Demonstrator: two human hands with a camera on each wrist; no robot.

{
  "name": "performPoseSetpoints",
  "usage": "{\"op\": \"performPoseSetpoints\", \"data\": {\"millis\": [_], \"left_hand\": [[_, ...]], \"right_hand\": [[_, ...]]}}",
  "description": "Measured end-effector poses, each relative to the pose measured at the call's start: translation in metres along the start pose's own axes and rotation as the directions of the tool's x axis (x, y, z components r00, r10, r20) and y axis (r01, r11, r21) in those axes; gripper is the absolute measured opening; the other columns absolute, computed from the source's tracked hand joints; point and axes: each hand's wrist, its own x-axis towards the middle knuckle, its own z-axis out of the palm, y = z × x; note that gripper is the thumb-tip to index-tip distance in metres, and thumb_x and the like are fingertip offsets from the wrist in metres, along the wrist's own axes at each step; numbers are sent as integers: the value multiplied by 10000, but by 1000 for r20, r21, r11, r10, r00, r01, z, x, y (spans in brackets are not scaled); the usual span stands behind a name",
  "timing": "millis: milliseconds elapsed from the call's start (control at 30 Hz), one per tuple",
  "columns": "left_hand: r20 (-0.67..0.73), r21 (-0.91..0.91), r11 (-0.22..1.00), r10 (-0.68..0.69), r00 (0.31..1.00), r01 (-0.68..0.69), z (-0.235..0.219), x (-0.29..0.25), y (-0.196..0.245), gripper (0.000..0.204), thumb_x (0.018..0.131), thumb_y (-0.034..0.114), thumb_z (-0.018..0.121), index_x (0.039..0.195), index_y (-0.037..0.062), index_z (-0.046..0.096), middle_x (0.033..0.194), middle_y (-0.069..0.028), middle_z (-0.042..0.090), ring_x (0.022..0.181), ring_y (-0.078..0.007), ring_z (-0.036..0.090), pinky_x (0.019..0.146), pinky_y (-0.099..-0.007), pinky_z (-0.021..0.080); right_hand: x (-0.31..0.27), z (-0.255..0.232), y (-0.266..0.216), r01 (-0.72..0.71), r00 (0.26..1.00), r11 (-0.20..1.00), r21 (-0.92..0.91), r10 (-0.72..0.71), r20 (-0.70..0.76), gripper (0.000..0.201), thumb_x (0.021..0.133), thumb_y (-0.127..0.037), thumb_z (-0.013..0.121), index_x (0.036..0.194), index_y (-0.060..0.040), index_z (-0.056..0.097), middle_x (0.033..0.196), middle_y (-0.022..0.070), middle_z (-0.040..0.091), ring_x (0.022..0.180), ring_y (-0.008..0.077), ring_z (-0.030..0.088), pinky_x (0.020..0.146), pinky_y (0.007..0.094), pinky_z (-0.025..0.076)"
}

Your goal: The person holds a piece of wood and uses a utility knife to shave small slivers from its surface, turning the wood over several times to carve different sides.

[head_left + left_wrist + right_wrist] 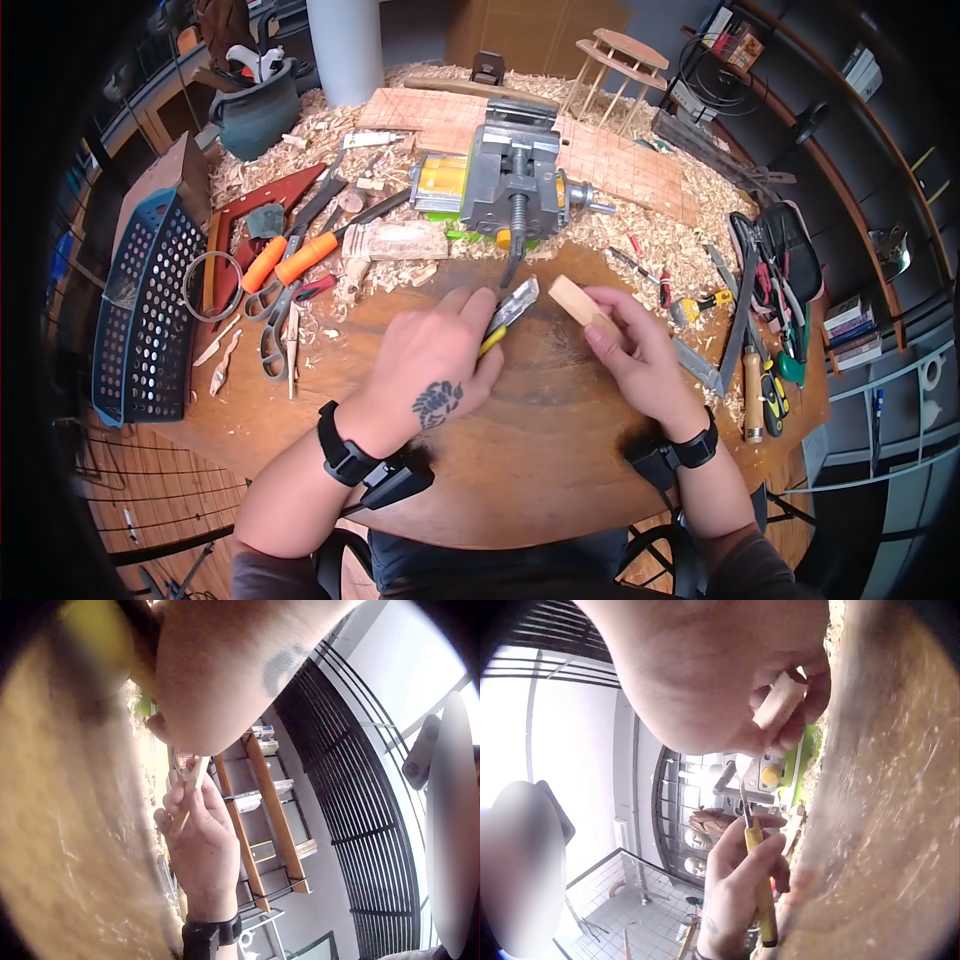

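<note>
In the head view my left hand [425, 350] grips a knife [516, 305]. Its blade points up and right, toward the small wooden block [574, 298] in my right hand [643, 358]. The right wrist view shows the knife's yellow handle [760, 881] along the fingers, with the narrow blade beyond them. Thumb and fingers of my right hand pinch the pale block, whose free end is angled toward the blade. In the head view a gap shows between blade and block. Both hands are over the wooden table [520, 440].
A vise [515, 175] stands beyond the hands amid wood shavings. Left are a perforated basket [150, 300], orange-handled scissors [290, 262] and a partly carved wood piece [395, 241]. On the right lie a metal square [735, 325], a wooden-handled tool [753, 395] and pliers [772, 395].
</note>
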Motion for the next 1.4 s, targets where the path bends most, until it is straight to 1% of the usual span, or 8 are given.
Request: {"op": "performPoseSetpoints", "data": {"millis": [100,200,233,533,767,1067,1133,1400], "left_hand": [[-29,-48,999,16,999,-17,0,0,1,269,894,155,678,1097,24,557,992,-220,644,809,-427,674,665,-510,545],[-25,-79,997,15,1000,-17,0,0,4,275,904,154,680,1119,34,557,999,-224,641,810,-435,669,667,-514,545],[-38,-91,995,23,999,-27,0,0,5,266,913,159,681,1119,39,562,982,-222,644,798,-437,667,664,-516,544],[-110,-174,985,-1,994,-18,-1,-3,12,370,922,172,729,1243,46,595,873,-229,700,780,-446,696,649,-479,552],[-158,-143,988,26,987,-49,0,-5,16,300,906,223,724,1106,40,597,721,-163,650,614,-387,671,554,-463,548],[-122,-124,980,139,983,-154,9,-8,19,316,889,257,737,1112,52,644,782,-161,672,602,-352,684,519,-436,542],[-101,-124,978,156,983,-168,9,-9,19,326,889,256,737,1124,51,643,788,-162,673,600,-352,685,518,-439,543],[-105,-112,969,208,972,-220,7,-10,20,343,889,256,742,1135,38,642,794,-158,670,584,-348,682,511,-440,544]], "right_hand": [[-3,13,3,-156,987,741,653,85,139,281,1102,-202,535,1360,-104,486,918,17,539,767,89,469,657,244,390],[-8,16,-8,-307,951,493,814,183,248,240,1116,-264,504,1287,-96,495,835,-15,464,659,65,368,578,229,296],[-8,17,-14,-297,955,529,795,171,243,236,1123,-313,487,1219,-98,498,756,-40,382,585,54,274,520,231,232],[-9,18,-7,-364,931,359,859,118,345,333,1148,-413,401,1169,-98,503,723,-34,410,572,53,322,501,224,250],[-9,26,-12,-301,953,520,799,147,263,278,1150,-391,401,1175,-122,465,769,-5,453,572,53,326,510,212,263],[-15,23,-10,-356,933,338,871,73,353,259,1115,-324,533,1270,-134,449,852,-33,488,633,24,352,532,193,281],[-15,27,-15,-285,956,588,757,116,270,367,1083,-305,599,1339,-114,419,848,-13,451,607,48,337,525,213,261],[-19,27,-7,-308,948,530,790,101,302,323,1096,-218,586,1362,-101,445,985,-58,548,701,-10,431,560,180,331]]}}
